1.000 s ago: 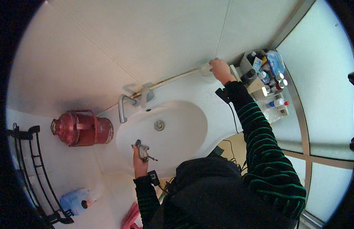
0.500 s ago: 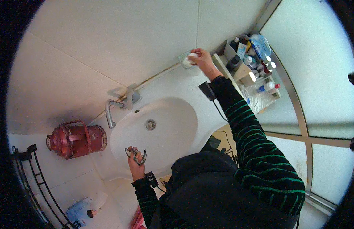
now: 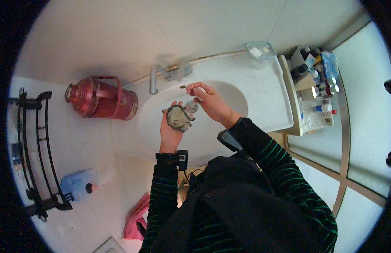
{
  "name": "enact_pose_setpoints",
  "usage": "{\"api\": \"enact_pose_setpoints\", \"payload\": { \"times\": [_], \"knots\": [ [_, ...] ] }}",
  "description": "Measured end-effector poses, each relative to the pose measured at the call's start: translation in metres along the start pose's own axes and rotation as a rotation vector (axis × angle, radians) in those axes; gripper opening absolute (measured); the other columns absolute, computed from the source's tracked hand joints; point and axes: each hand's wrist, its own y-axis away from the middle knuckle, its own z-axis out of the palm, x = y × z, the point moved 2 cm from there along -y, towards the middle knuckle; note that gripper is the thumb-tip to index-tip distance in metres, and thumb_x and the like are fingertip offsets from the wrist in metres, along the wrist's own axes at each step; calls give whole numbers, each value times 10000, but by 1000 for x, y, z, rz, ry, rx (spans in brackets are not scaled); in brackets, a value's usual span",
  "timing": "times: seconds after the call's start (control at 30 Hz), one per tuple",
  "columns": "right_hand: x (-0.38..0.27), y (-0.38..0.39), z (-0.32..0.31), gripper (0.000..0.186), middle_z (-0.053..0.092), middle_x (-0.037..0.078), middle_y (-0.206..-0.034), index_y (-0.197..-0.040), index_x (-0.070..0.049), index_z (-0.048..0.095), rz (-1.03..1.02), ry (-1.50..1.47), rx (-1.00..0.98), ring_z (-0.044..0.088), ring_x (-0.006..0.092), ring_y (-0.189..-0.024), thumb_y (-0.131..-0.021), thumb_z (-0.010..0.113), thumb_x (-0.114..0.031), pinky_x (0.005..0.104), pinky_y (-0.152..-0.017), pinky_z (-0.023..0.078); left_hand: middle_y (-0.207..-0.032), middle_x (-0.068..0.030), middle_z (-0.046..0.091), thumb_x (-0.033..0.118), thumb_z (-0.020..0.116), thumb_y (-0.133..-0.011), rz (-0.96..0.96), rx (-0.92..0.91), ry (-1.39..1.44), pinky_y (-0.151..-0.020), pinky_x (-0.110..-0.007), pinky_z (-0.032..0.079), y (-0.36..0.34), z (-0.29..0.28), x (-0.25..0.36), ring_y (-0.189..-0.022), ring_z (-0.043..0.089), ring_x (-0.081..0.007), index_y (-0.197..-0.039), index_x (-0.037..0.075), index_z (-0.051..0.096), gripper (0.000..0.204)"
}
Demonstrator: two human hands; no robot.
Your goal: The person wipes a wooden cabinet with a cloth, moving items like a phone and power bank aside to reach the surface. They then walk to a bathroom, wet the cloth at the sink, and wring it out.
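Observation:
My left hand (image 3: 171, 133) holds a crumpled pale grey cloth item with dark edging (image 3: 178, 117) on its palm, over the white washbasin (image 3: 227, 107). My right hand (image 3: 206, 99) is just above and right of it, its fingers curled around a small pale piece, possibly soap (image 3: 199, 90), partly hidden. The metal tap (image 3: 154, 81) stands behind both hands, and the drain sits below them. A clear plastic box with white pieces inside (image 3: 260, 51) rests on the basin's back right corner.
A red metal flask (image 3: 98, 99) lies left of the basin. A black wire rack (image 3: 41, 147) is at far left, above a blue item (image 3: 77, 185). A pink cloth (image 3: 135, 217) is lower down. Bottles crowd a caddy (image 3: 311, 71) beside frosted panels at right.
My right hand has left the plastic box with a pale piece and come down over the basin. My left hand has risen, the cloth item now spread on its palm.

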Motion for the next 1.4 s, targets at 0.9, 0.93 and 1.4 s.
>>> {"api": "enact_pose_setpoints", "payload": {
  "times": [0.9, 0.93, 1.4],
  "knots": [
    [105, -15, 2, 371, 613, 27, -925, -1103, -43, 630, 267, -159, 32, 580, 113, -833, -1042, 556, -402, 265, -768, 496, -1471, -74, 466, 514, 330, -1087, 100, 314, -101, -1183, -498, 329, 46, 24, 12, -1381, 437, -273, -1559, 181, 338, 579],
    [102, -10, 1, 341, 614, 20, -918, -1089, -41, 626, 314, -20, 15, 576, 109, -818, -1034, 581, -374, 266, -746, 483, -1490, -83, 437, 532, 323, -1083, 76, 313, -121, -1179, -497, 334, 46, 21, 14, -1380, 431, -279, -1549, 155, 342, 600],
    [63, -13, -15, 160, 618, -25, -912, -1045, -99, 597, 326, -11, -78, 604, 88, -827, -1037, 591, -259, 275, -709, 513, -1250, -128, 656, 542, 436, -1055, 113, 415, -747, -1012, -370, 480, 55, -37, 32, -1174, 617, -223, -1273, -23, 602, 629]
  ]
}}
